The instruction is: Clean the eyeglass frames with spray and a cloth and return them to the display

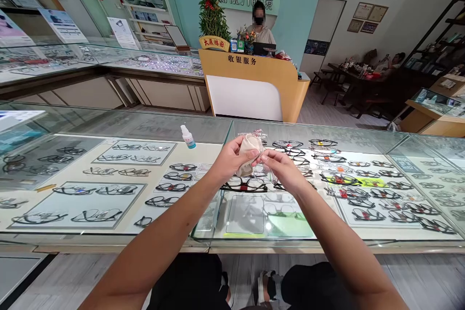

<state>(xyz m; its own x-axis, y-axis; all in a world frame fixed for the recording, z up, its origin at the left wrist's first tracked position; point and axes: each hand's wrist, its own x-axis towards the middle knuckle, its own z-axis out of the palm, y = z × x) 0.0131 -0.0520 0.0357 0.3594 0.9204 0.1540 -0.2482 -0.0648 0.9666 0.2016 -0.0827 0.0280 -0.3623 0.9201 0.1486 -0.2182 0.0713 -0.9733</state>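
Cloth (pixel 250 144): pale, folded, held above the glass case (pixel 203 129).
Left hand (pixel 232 157): I have it grasping the cloth, thumb on top.
Right hand (pixel 278 162): fingertips pinched at the cloth's edge; I can't tell on what.
Spray bottle (pixel 188 137): standing left of my left hand.
Eyeglasses (pixel 244 184): rows beneath both hands.

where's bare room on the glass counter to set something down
The glass counter looks bare left of the spray bottle and right of the right hand; the eyeglass frames there seem to lie beneath the glass. It is crowded where the left hand, beside the right, holds a beige cloth.
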